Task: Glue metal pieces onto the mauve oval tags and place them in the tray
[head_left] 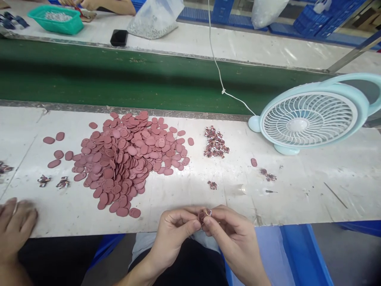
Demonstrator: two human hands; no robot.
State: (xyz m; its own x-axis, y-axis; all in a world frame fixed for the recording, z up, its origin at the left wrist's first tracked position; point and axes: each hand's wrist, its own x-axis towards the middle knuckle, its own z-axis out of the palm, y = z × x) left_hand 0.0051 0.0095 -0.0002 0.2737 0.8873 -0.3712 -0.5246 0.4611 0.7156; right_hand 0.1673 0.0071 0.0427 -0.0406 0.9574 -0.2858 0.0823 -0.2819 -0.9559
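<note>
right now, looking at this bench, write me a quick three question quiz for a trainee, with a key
1. What do the left hand and right hand hold between their fingertips?
A) a white cord
B) a small brown piece
C) a metal rod

2. True or false: in this view, the pile of pink oval pieces lies to the left of the light-blue fan.

3. Fill in: on the far bench, a flat black object lies beside a clear plastic ____.

Key: 1. B; 2. true; 3. bag.
</note>
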